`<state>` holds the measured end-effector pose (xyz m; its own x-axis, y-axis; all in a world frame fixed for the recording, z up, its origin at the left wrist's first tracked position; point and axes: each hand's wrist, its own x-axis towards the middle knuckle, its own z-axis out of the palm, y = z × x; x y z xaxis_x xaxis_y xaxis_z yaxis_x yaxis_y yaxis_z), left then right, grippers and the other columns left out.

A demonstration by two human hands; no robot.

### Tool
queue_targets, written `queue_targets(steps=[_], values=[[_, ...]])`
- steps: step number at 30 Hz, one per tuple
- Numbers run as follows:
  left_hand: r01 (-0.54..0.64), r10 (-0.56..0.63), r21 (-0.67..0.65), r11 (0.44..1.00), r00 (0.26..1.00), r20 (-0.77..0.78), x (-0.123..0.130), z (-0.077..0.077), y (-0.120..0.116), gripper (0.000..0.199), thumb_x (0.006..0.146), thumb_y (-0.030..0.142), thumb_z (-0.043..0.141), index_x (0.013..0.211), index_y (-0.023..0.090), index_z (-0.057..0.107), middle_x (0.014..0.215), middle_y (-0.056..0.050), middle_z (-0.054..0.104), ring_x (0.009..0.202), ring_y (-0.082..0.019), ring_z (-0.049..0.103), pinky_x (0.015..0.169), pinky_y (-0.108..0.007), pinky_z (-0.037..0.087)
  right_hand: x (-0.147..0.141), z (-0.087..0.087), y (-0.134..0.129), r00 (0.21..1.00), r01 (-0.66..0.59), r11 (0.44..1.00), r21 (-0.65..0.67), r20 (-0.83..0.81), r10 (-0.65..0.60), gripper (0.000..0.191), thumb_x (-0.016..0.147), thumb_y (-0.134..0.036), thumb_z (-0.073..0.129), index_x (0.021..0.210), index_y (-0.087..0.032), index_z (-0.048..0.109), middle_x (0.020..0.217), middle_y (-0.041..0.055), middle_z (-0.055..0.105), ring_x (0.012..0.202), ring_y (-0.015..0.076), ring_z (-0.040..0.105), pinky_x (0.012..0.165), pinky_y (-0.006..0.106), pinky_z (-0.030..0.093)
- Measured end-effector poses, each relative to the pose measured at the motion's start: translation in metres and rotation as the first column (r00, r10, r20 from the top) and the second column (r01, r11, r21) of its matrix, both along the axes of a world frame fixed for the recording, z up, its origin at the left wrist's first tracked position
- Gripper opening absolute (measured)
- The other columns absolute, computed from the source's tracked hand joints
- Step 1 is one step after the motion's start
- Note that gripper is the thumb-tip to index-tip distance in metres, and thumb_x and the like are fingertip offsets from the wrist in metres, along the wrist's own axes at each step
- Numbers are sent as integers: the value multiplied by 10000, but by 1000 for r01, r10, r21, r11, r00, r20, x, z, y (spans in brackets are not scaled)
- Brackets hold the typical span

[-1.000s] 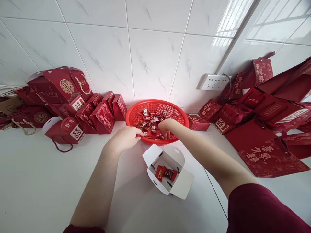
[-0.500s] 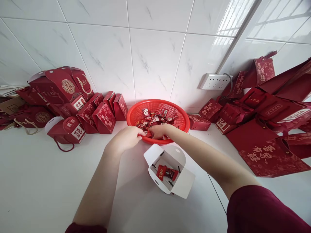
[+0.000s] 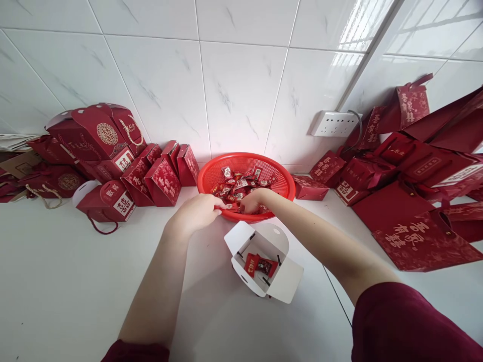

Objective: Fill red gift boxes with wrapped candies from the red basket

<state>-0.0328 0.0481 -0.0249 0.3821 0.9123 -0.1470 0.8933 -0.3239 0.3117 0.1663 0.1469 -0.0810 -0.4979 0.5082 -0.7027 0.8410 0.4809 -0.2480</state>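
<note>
A red perforated basket with several wrapped sweets stands by the tiled wall. At its front left rim, my left hand is closed on a red packet. My right hand reaches inside beside it, fingers curled down among the sweets; whether it grips one is hidden. In front of the basket sits an open white-lined box, its flaps spread, with red packets and a dark wrapped sweet at the bottom.
Red gift boxes and a handled box line the left side. More red boxes and bags are piled at the right. A white power strip is on the wall, with a grey cable beside it.
My right hand has shifted slightly to the right within the basket. My left hand stays at the front left rim. The view has moved a little.
</note>
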Motion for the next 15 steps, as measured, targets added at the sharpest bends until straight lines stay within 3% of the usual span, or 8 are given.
queue_targets(steps=[6, 10, 15], values=[[3, -3, -1, 1000, 1000, 1, 0, 1, 1, 339, 888, 246, 496, 1109, 326, 741, 1194, 43, 721, 1085, -246, 649, 894, -329, 489, 12, 7, -5, 996, 23, 995, -96, -87, -31, 352, 695, -261, 652, 1032, -215, 744, 939, 51, 709, 818, 235, 647, 638, 299, 449], [8, -8, -3, 1000, 1000, -12, 1, 1, 1, 341, 892, 235, 491, 1109, 319, 741, 1185, 38, 726, 1076, -240, 653, 881, -319, 489, 18, 18, -12, 987, 27, 989, -145, -154, -50, 300, 749, -285, 630, 991, -170, 766, 859, 65, 698, 753, 214, 622, 619, 295, 431], [8, -8, -3, 1000, 1000, -4, 1, 0, 1, 340, 891, 241, 496, 1113, 314, 742, 1197, 37, 723, 1083, -231, 652, 898, -302, 489, 31, 33, -16, 942, 26, 981, -190, -323, -88, 440, 746, -214, 648, 1178, -162, 713, 895, 46, 719, 684, 158, 605, 595, 261, 423]])
